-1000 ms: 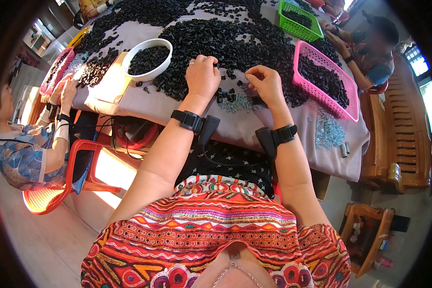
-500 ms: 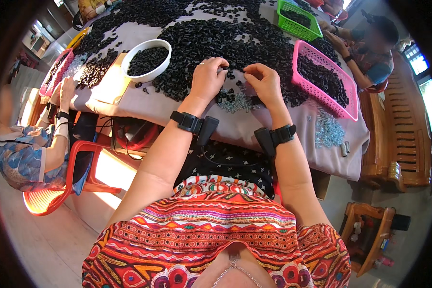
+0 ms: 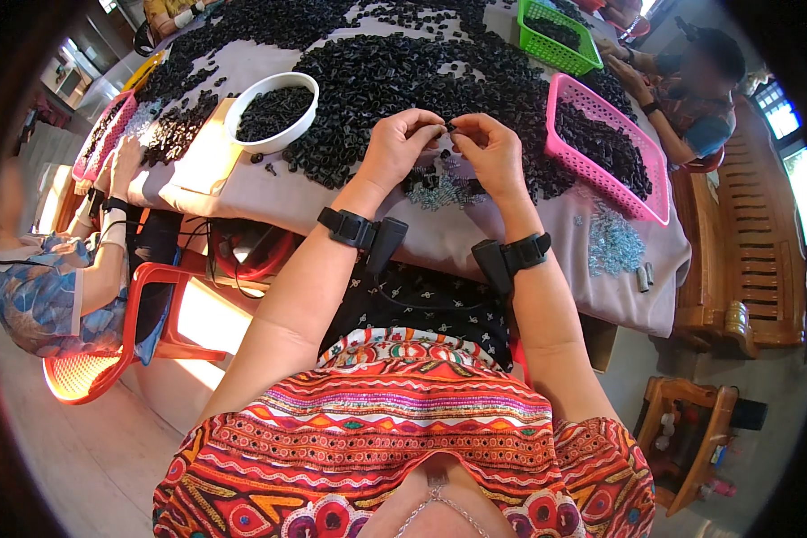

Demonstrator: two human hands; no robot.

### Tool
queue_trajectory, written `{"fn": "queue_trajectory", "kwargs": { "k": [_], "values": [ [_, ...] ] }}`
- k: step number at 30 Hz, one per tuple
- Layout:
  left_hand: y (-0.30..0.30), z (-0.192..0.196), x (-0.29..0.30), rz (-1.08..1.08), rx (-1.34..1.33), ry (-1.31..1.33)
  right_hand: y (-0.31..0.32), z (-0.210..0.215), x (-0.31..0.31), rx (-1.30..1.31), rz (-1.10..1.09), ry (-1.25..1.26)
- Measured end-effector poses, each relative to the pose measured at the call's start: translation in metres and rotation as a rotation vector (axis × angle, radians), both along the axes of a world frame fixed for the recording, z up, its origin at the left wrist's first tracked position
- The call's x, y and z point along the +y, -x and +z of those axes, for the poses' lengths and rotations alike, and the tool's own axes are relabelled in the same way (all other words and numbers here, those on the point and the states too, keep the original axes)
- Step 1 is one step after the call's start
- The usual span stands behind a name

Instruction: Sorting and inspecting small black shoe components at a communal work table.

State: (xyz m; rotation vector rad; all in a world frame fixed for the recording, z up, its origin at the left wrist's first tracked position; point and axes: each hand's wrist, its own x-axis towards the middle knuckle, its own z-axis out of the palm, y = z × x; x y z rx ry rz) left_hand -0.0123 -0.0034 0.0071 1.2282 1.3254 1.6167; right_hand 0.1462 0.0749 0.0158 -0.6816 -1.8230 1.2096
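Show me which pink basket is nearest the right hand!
The big pink basket just right of the right hand; the other pink basket is far off at the left.

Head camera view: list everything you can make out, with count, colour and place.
Black pieces: uncountable, black, spread over the tablecloth
Tablecloth: one, greyish, centre
Bowl: one, white, left of centre
Pink baskets: two, pink, right and far left
Green basket: one, green, upper right
Small bits: uncountable, silvery blue, several patches
Board: one, tan, beside bowl
Chair: one, red-orange, left
Bench: one, brown, right
Other people: at least three, patterned clothing, around the tablecloth
Wristbands: two, black, wrists
Top: one, mostly red, bottom
Left hand, right hand: two, bare, centre, fingertips together at a dark piece
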Motion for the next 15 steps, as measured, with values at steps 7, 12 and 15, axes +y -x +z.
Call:
{"fn": "queue_trajectory", "kwargs": {
  "k": [7,12,15],
  "values": [
    [-0.0035,0.0031,-0.0016,-0.061,-0.018,0.036,-0.0016,0.0032,-0.0026,0.011,0.012,0.031],
    [0.0006,-0.0061,0.0000,-0.149,0.093,0.027,0.0014,0.0041,-0.0069,0.014,-0.036,-0.071],
    [-0.0019,-0.0001,-0.0028,-0.137,0.113,0.065,-0.0021,0.0057,-0.0100,-0.046,-0.066,-0.248]
  ]
}}
